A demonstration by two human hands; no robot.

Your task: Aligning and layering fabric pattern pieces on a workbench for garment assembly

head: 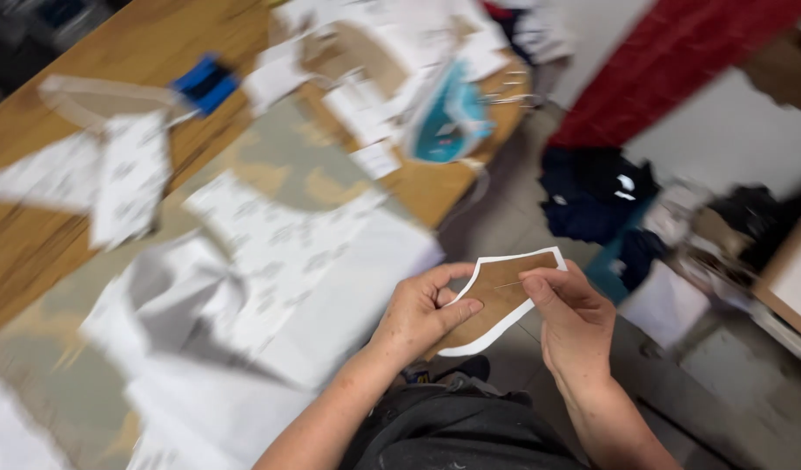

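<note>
Off the table edge, over open floor | left hand [418, 313] and right hand [568, 324] pinch white-bordered brown card piece [498, 298] | wooden table [35, 252] strewn with white paper pieces [279, 239] | teal-white iron [448, 117] near far edge.

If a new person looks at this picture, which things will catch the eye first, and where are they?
First come the two hands, the left hand and right hand, holding between them a brown cardboard piece with a white edge, low in the middle. Next is the turquoise iron at the top, on the wooden table. White fabric pieces cover much of the table on the left.
</note>
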